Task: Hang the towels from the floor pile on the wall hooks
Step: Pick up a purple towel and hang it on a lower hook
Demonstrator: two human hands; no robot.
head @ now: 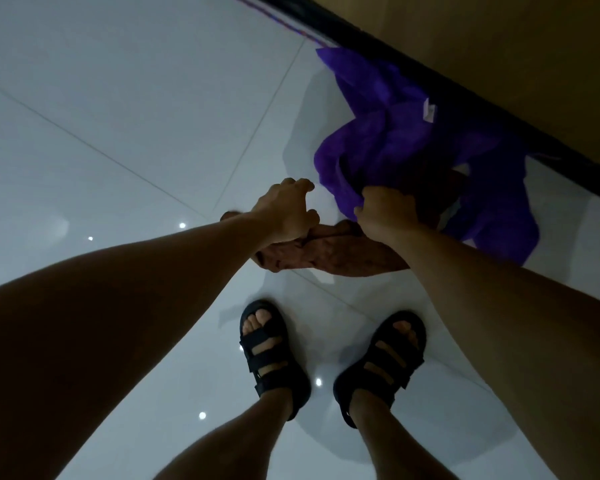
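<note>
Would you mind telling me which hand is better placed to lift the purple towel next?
Right. The right hand has the purple towel bunched in its grip, while the left hand is over the brown towel instead.

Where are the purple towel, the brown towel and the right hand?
purple towel point(388, 143), head view, on its bunched middle folds.
brown towel point(333, 254), head view, on its crumpled middle.
right hand point(385, 209), head view, on the back of the hand, which grips the purple towel.

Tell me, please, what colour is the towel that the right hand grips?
Purple; the head view shows the towel bunched in the right hand.
</note>
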